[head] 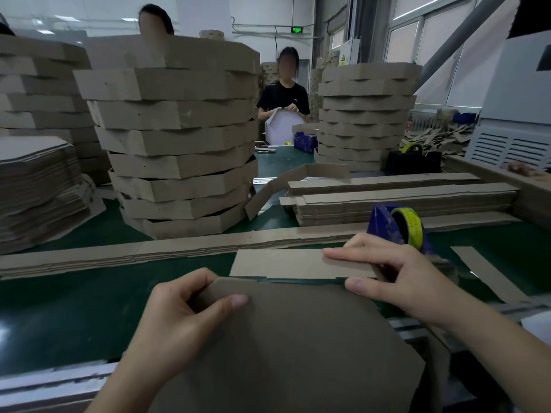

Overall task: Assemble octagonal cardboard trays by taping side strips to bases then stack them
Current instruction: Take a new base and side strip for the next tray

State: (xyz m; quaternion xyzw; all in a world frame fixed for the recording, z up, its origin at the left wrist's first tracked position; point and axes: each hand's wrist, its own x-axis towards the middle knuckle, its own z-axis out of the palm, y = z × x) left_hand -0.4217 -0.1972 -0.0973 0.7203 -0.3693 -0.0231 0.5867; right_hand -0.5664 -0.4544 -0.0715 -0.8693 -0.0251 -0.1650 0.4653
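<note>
Base nearest us, our left hand clamped on its far-left corner, thumb on top, our right hand pinching the strip, which lies on the table just beyond the base.

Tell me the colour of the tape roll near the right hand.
Yellow tape roll, seen in the head view.

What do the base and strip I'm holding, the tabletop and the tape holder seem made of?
Base and strip: brown cardboard, matte with raw cut edges. Tabletop: dark green, faintly shiny, probably rubber or vinyl belting. Tape holder: blue, likely plastic, from its smooth sheen.
</note>
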